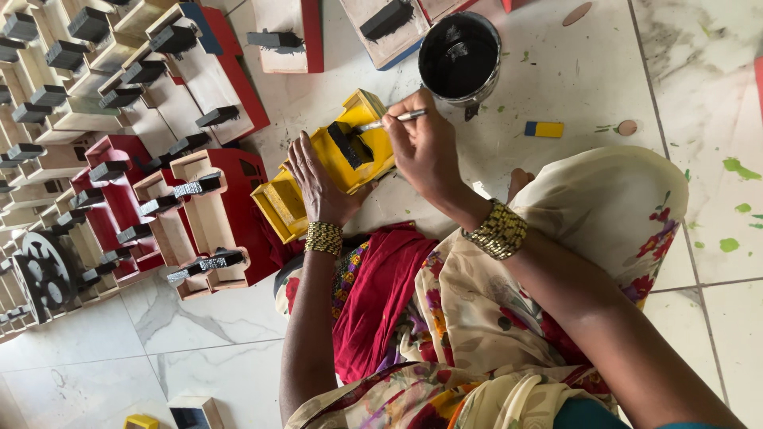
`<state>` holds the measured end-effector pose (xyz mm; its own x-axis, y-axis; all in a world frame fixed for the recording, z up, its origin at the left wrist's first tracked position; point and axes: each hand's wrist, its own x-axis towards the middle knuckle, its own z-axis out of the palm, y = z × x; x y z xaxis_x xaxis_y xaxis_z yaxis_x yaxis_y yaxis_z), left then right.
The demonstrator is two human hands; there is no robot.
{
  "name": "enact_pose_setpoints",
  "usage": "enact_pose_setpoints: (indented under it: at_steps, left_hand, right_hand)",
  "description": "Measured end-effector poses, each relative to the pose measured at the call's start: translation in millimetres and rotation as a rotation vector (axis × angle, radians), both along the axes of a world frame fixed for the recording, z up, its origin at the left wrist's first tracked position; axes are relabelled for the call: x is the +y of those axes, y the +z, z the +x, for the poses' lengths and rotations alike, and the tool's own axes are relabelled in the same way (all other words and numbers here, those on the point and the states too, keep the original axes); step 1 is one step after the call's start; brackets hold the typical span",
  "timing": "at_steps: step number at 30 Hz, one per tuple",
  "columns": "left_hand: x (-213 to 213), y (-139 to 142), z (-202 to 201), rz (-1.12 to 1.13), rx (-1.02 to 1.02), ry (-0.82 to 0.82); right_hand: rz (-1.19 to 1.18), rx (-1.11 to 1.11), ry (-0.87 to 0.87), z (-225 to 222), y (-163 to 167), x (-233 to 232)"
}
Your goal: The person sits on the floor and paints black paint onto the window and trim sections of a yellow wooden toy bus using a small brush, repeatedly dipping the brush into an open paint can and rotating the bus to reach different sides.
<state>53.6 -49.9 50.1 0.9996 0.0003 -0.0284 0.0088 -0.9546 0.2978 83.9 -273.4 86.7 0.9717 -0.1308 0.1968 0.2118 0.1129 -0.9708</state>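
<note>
Head view: one yellow wooden toy truck (318,179) on the marble floor (556,71) by the knees, long axis running lower-left to upper-right. Left hand (316,181) lies flat on it, fingers spread. Right hand (425,147) pinches one thin paintbrush (389,121), its tip on the black block. One tin of black paint (459,57) sits just beyond.

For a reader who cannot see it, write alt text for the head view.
The right hand brushes black paint onto a yellow wooden toy truck steadied by the left hand, beside a round tin of black paint on the white marble floor.
</note>
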Motion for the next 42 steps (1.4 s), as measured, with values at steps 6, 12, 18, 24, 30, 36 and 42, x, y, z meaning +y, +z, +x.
enact_pose_setpoints:
  at_steps: [6, 12, 18, 24, 30, 36, 42]
  left_hand:
    - [0, -1, 0, -0.009, -0.001, 0.002]
    - [1, -2, -1, -0.003, -0.022, -0.01]
    - [0, -3, 0, 0.002, -0.048, -0.03]
    - [-2, -1, 0, -0.003, -0.032, -0.009]
    - [-4, 0, 2, -0.005, -0.036, -0.015]
    - [-3, 0, 2, -0.006, -0.04, -0.027]
    - [-3, -1, 3, -0.001, -0.046, -0.016]
  right_hand:
    - [-0.094, 0.051, 0.029, 1, 1, 2]
    - [-0.159, 0.13, 0.041, -4, 2, -10]
    - [-0.142, 0.117, 0.069, -12, 4, -19]
    - [-0.118, 0.22, 0.088, -18, 10, -32]
    - [-0.103, 0.12, 0.047, -10, 9, -38]
    - [-0.051, 0.201, 0.108, -14, 12, -30]
    - [-0.103, 0.115, 0.03, -9, 15, -42]
